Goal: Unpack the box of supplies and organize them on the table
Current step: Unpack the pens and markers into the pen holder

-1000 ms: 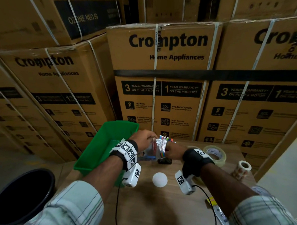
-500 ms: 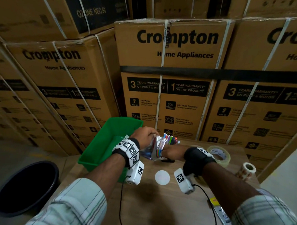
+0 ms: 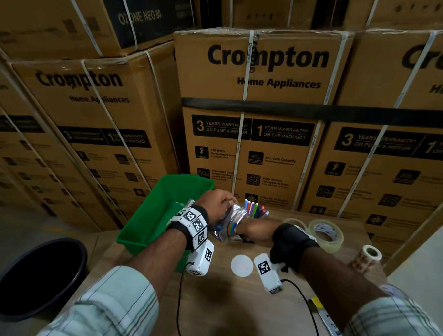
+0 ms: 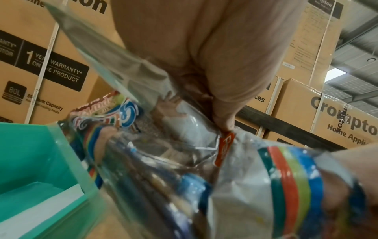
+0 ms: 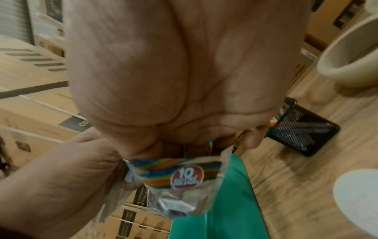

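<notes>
A clear plastic pouch (image 3: 228, 222) with rainbow stripes holds several coloured pens (image 3: 255, 209), whose tips stick out at its far end. Both hands hold it just above the wooden table (image 3: 234, 308), beside the green bin (image 3: 147, 223). My left hand (image 3: 217, 200) pinches the pouch's (image 4: 235, 163) crinkled plastic from above. My right hand (image 3: 254, 226) is wrapped round the striped part of the pouch (image 5: 185, 175) and the pens inside. A white flat item (image 4: 40, 208) lies in the green bin (image 4: 34, 155).
A black mesh holder (image 5: 302, 129) lies on the table right by my right hand. Tape rolls (image 3: 326, 233) and a sticker roll (image 3: 367, 258) stand at the right, a white disc (image 3: 242, 265) near the middle, a ruler (image 3: 329, 325) at the front right. A black bucket (image 3: 38, 279) sits on the floor at left. Stacked cartons (image 3: 255, 118) wall off the back.
The pouch has tipped from upright to leaning, its pen tips now pointing away to the right. My left hand has shifted over its top; both hands kept hold.
</notes>
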Action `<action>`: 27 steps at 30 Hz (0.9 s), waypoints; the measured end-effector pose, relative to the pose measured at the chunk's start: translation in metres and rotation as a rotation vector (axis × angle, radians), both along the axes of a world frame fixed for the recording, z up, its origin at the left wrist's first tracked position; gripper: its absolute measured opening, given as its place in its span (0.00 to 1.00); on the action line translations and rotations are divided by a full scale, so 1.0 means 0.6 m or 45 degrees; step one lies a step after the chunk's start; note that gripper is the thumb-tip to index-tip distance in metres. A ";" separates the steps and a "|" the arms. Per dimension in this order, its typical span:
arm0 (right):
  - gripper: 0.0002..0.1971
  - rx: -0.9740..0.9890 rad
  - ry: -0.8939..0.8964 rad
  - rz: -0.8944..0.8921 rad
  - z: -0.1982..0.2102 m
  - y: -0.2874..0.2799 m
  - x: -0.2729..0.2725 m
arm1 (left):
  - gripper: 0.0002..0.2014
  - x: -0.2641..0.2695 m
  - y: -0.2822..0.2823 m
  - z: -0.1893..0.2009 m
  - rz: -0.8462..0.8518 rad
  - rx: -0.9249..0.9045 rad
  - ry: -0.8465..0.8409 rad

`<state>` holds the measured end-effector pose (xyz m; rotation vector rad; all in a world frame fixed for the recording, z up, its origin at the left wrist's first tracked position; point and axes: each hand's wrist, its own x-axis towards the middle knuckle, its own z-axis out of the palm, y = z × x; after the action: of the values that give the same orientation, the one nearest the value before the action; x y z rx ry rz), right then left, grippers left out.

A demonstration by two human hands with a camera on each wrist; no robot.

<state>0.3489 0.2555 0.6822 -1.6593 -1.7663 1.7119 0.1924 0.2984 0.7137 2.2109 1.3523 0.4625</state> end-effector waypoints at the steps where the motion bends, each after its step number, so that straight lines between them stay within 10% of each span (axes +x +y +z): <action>1: 0.15 -0.024 0.045 -0.032 -0.003 -0.002 -0.002 | 0.12 -0.002 0.002 0.001 0.011 -0.004 -0.005; 8: 0.04 -0.024 0.200 -0.247 0.016 -0.004 0.004 | 0.14 -0.011 0.002 0.012 0.287 0.381 0.047; 11: 0.18 0.069 0.174 -0.377 0.012 0.013 0.012 | 0.08 -0.022 0.004 0.002 0.500 0.451 0.045; 17: 0.35 0.132 0.189 -0.434 -0.009 0.032 0.025 | 0.20 -0.011 0.004 -0.037 0.676 -0.295 -0.165; 21: 0.09 0.121 0.354 -0.493 0.021 0.008 0.021 | 0.43 0.004 0.008 -0.075 0.780 -0.773 -0.465; 27: 0.09 0.281 0.399 -0.535 0.028 -0.008 0.026 | 0.21 0.025 -0.001 -0.054 0.846 -1.106 -1.392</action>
<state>0.3645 0.2509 0.6992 -1.4450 -1.2994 1.4349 0.2073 0.2981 0.6815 0.5578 1.2102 0.9010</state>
